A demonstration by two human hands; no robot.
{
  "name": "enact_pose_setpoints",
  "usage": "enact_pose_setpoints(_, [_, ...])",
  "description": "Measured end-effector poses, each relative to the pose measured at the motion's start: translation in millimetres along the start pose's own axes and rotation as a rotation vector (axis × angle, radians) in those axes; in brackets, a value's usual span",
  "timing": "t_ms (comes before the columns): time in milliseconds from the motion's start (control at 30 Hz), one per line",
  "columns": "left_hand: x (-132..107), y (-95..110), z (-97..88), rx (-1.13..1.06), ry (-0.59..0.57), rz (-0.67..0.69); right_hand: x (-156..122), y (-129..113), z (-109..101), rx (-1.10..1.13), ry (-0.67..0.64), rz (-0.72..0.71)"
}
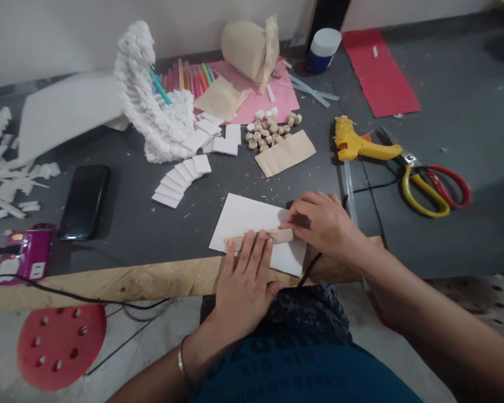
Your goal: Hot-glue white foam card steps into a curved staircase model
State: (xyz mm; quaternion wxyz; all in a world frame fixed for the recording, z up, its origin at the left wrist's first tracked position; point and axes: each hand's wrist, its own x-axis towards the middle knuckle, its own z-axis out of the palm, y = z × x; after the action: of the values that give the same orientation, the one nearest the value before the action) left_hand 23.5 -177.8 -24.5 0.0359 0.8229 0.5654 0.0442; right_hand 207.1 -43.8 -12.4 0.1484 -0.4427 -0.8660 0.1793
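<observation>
A white paper sheet [247,215] lies at the table's near edge. Across it rests a thin strip of brown paper [277,236]. My left hand [246,282] lies flat with fingers stretched over the strip's left part, pressing it onto the sheet. My right hand [321,221] has its fingers curled and pinched at the strip's right end; whatever else it may grip is hidden under the fingers.
A yellow glue gun [355,144] and red-yellow scissors [430,182] lie to the right. Small white paper squares [180,179], rolled brown paper beads [269,130], a brown paper piece [285,152], a white paper sculpture [151,101], a phone [84,201] and a purple power strip [23,254] sit around.
</observation>
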Motion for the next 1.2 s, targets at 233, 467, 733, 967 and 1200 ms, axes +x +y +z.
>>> enact_pose_setpoints(233, [-2.0,5.0,-0.7,0.0,-0.011,-0.023,-3.6,2.5,3.3,-0.026,0.017,-0.024])
enact_pose_setpoints(467, [-2.2,5.6,-3.0,0.01,-0.018,-0.027,-9.0,-5.4,-8.4,-0.06,0.131,-0.001])
enact_pose_setpoints(733, [-1.1,6.8,-1.0,0.0,-0.028,-0.049,-48.4,-40.7,-13.0,-0.119,0.06,-0.414])
enact_pose_setpoints(967, [-2.6,4.5,-1.7,0.008,0.022,-0.033,-63.6,-37.6,13.4,-0.294,-0.09,-0.39])
enact_pose_setpoints(1200, [-14.4,-5.0,-4.5,0.017,0.08,-0.061,-69.4,-33.6,12.7,-0.304,-0.124,-0.348])
